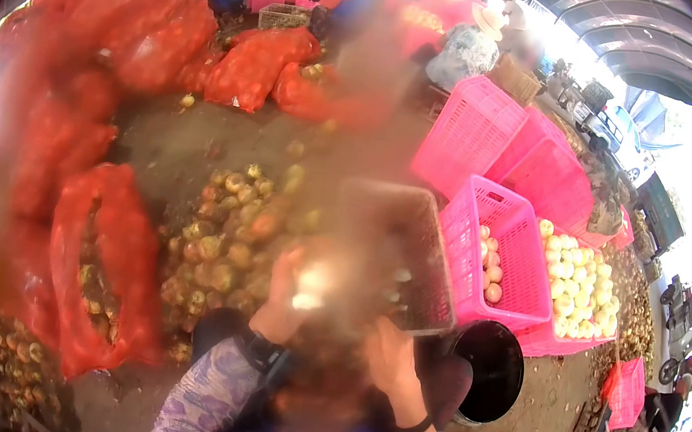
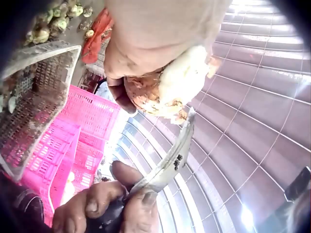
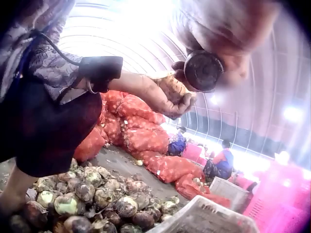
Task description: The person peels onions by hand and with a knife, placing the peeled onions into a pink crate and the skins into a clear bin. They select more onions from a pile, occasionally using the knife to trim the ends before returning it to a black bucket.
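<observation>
In the left wrist view the left hand (image 2: 155,34) grips an onion (image 2: 182,80), partly pale and smooth, partly covered in brown torn skin. Below it the right hand (image 2: 104,204) holds a knife by its dark handle, the blade (image 2: 167,165) angled up with its tip just under the onion. From the right wrist the round end of the handle (image 3: 203,71) shows in the right hand (image 3: 228,34), and the left hand (image 3: 167,99) is curled round the onion behind it. Glare and blur cover the onion in the head view, between the left hand (image 1: 282,299) and right hand (image 1: 393,358).
Unpeeled onions (image 1: 215,251) lie heaped on the ground beside a grey crate (image 1: 445,295). Pink crates (image 1: 521,283) with pale onions (image 1: 573,285) and a black bucket (image 1: 508,377) stand at the right. Red net sacks (image 1: 128,275) lie left; people sit farther back.
</observation>
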Motion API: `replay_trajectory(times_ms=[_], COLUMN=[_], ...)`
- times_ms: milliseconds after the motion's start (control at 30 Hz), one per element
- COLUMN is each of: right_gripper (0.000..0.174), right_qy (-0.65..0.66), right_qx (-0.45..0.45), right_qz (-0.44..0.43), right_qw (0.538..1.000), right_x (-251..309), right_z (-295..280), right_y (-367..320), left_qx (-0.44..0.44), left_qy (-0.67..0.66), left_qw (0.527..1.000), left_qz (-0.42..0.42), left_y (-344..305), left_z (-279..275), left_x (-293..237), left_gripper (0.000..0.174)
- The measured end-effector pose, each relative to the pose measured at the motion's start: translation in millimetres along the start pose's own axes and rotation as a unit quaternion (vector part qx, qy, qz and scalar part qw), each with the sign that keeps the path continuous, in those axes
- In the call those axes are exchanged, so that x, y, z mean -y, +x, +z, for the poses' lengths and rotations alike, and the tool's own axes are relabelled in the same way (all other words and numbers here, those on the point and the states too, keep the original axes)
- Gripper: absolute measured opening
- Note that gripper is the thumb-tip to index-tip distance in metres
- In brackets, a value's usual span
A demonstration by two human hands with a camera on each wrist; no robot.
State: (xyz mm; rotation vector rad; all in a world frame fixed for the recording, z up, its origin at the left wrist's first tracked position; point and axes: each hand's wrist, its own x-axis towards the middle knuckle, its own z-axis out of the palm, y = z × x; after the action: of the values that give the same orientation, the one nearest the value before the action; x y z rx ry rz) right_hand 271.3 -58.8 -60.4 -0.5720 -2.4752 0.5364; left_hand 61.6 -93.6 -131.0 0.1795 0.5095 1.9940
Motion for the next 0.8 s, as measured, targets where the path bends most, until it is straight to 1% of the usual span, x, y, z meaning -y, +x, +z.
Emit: replay_trajectory(times_ms=[33, 67, 133, 200, 267, 333, 367, 400, 433, 467, 533, 567, 600, 633, 667, 700, 733, 767, 800], right_gripper=[0.011, 0.011, 0.012, 0.012, 0.011, 0.01, 0.011, 0.011, 0.011, 0.013, 0.016, 0.019, 0.022, 0.022, 0.022, 0.024, 0.027, 0.027, 0.023], right_qy=[0.0, -0.002, -0.004, -0.013, -0.003, 0.006, 0.0, -0.006, -0.006, -0.096, -0.183, -0.303, -0.418, -0.418, -0.391, -0.274, -0.15, -0.15, -0.141], right_qx=[0.002, 0.007, 0.013, 0.002, 0.0, -0.002, 0.021, 0.044, 0.044, 0.115, 0.183, 0.2, 0.213, 0.213, 0.159, 0.191, 0.199, 0.197, 0.132], right_qz=[0.002, -0.003, -0.008, -0.022, -0.017, -0.011, 0.002, 0.015, 0.016, -0.049, -0.111, -0.162, -0.211, -0.209, -0.234, -0.146, -0.055, -0.055, -0.106], right_qw=[1.0, 1.0, 1.0, 1.0, 1.0, 1.0, 1.0, 0.999, 0.999, 0.988, 0.96, 0.917, 0.857, 0.858, 0.876, 0.931, 0.967, 0.967, 0.975], right_x=[1.3, 2.3, 1.8, -1.0, -3.0, -5.3, -7.2, -9.6, -13.0, -18.0, -35.3, -52.4, -61.1, -50.3, -29.9, -26.6, -23.2, -25.4, -26.1], right_z=[-2.4, -4.4, -6.1, -5.7, -4.7, -4.0, -3.5, -3.4, -5.9, -10.4, -10.7, -2.8, 1.3, -0.6, -2.6, 8.2, 19.0, 31.3, 41.6], right_y=[1.3, 2.4, 4.5, 6.5, 6.3, 4.3, 2.8, 1.6, 0.9, 0.0, -8.8, -18.6, -24.0, -23.2, -19.6, -19.7, -19.7, -24.5, -30.2], left_qx=[0.008, 0.007, 0.024, 0.007, -0.009, -0.019, -0.019, 0.01, 0.038, 0.038, 0.005, 0.005, 0.009, 0.013, 0.013, 0.05, 0.087, 0.088, 0.052], left_qy=[-0.015, -0.017, -0.011, -0.003, 0.007, -0.016, -0.017, -0.016, -0.015, -0.015, 0.031, 0.031, 0.034, 0.037, 0.037, -0.015, -0.065, -0.063, -0.051], left_qw=[1.0, 1.0, 1.0, 1.0, 1.0, 1.0, 1.0, 0.999, 0.998, 0.998, 0.999, 0.999, 0.998, 0.998, 0.998, 0.997, 0.992, 0.992, 0.996], left_qz=[-0.023, -0.024, 0.006, 0.01, 0.015, -0.015, -0.016, -0.027, -0.038, -0.039, -0.032, -0.034, -0.044, -0.054, -0.055, -0.058, -0.061, -0.061, -0.061], left_y=[-1.9, -3.2, -4.5, -2.3, -1.7, -2.6, -5.2, -8.8, -11.8, -13.0, -15.3, -15.5, -13.9, -11.8, -6.3, 1.6, 5.9, 5.7, 5.8], left_z=[0.9, 1.7, 3.3, 5.1, 3.9, 4.3, 5.6, 6.7, 9.3, 10.3, 10.9, 9.1, 5.5, 0.9, -8.3, -20.2, -25.9, -24.0, -21.6], left_x=[-1.5, -1.9, -2.6, -1.5, 0.3, 1.5, -0.2, -3.4, -6.3, -7.3, -8.1, -7.7, -7.0, -5.7, -1.4, 4.6, 7.3, 7.2, 8.0], left_gripper=[0.037, 0.037, 0.044, 0.043, 0.041, 0.038, 0.038, 0.038, 0.038, 0.038, 0.036, 0.036, 0.035, 0.034, 0.034, 0.034, 0.034, 0.034, 0.035])
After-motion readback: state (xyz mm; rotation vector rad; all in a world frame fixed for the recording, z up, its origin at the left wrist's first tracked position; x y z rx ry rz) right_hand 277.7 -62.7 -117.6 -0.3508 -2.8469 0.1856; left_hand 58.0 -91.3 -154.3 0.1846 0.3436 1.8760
